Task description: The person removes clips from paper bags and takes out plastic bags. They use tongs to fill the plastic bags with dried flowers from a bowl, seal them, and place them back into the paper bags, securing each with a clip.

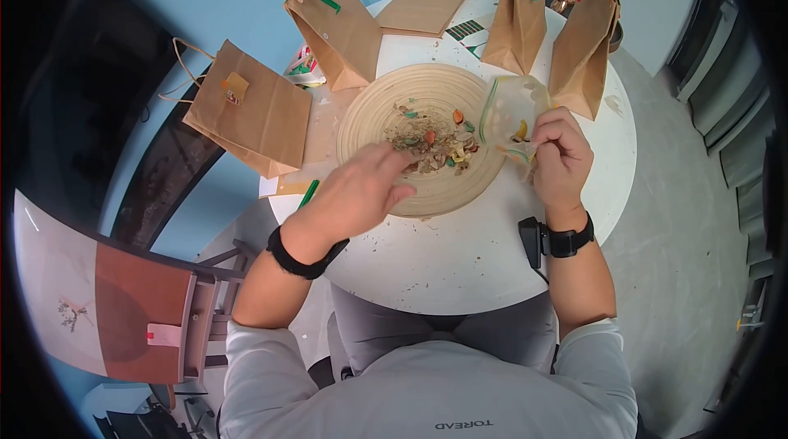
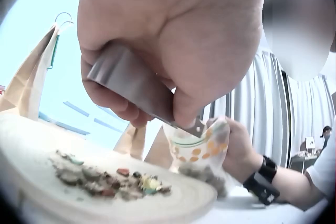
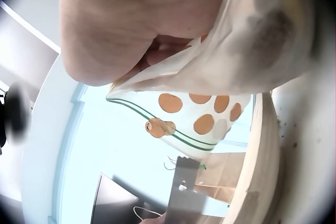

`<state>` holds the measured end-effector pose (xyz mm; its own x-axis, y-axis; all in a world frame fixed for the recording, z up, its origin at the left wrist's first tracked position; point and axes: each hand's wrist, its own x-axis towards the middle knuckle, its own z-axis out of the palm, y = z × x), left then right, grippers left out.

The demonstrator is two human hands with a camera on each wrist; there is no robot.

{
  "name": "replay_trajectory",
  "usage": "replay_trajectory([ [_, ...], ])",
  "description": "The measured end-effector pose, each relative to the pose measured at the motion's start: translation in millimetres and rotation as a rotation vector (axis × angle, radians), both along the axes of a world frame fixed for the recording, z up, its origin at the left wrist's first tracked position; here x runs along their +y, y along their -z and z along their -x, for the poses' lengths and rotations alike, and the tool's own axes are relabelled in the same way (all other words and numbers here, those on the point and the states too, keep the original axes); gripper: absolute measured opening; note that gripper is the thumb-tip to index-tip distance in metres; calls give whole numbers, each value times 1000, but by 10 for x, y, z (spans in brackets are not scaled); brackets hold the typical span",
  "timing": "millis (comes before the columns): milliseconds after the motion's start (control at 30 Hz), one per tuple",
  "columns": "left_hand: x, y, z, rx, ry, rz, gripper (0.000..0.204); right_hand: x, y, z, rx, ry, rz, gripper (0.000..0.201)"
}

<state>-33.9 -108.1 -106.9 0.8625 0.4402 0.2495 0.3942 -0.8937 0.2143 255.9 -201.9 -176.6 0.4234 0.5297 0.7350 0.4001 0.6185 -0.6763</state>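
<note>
My left hand (image 1: 349, 197) is over the near-left side of a round wooden plate (image 1: 361, 114). Its fingers and thumb hold a grey metal strip (image 2: 134, 82), bent like a trough, with a hole near one end; the hand hides it in the head view. A pile of dried petals and crumbled bits (image 1: 431, 139) lies on the plate. My right hand (image 1: 562, 156) grips a translucent zip bag (image 1: 513, 106) with orange dots and a green seal line by one side of its mouth. The bag tilts beside the plate's right rim, with dark dried bits (image 2: 202, 174) inside.
Brown paper bags stand around the table (image 1: 427, 275): one at left (image 1: 254, 110), one at back left (image 1: 336, 24), two at back right (image 1: 513, 20) (image 1: 584, 45). A flat paper bag (image 1: 423, 10) lies behind the plate, near a green-patterned card (image 1: 468, 35). Crumbs dot the tabletop.
</note>
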Motion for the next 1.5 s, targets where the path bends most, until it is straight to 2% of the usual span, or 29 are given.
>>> replay_trajectory([
  [33,-10,55,24,37,45,-36,43,0,3,-3,-24,9,-2,15],
  [233,168,202,-29,-22,14,-39,43,-5,29,0,-48,35,18,16],
  [333,177,154,-14,-68,-28,60,41,1,16,-25,-14,65,6,15],
  [433,260,202,64,98,43,-7,40,-13,27,-34,24,67,-13,14],
  [533,330,308,41,166,43,-21,38,-4,44,-40,9,66,-18,13],
  [733,569,426,-183,182,-89,-79,38,-16,41,-40,-33,64,-7,12],
  [933,763,405,-249,239,-71,74,24,-11,35,-29,-44,44,18,12],
  [1067,749,463,-148,165,-48,124,21,-9,29,-21,-60,18,43,13],
  [1233,668,376,-60,132,-59,188,19,-3,15,-5,-82,-17,57,14],
  [1333,634,279,-29,122,-126,282,20,7,20,-4,-93,-34,67,14],
  [1500,561,-42,-89,63,-203,386,23,10,15,12,-114,-87,101,15],
])
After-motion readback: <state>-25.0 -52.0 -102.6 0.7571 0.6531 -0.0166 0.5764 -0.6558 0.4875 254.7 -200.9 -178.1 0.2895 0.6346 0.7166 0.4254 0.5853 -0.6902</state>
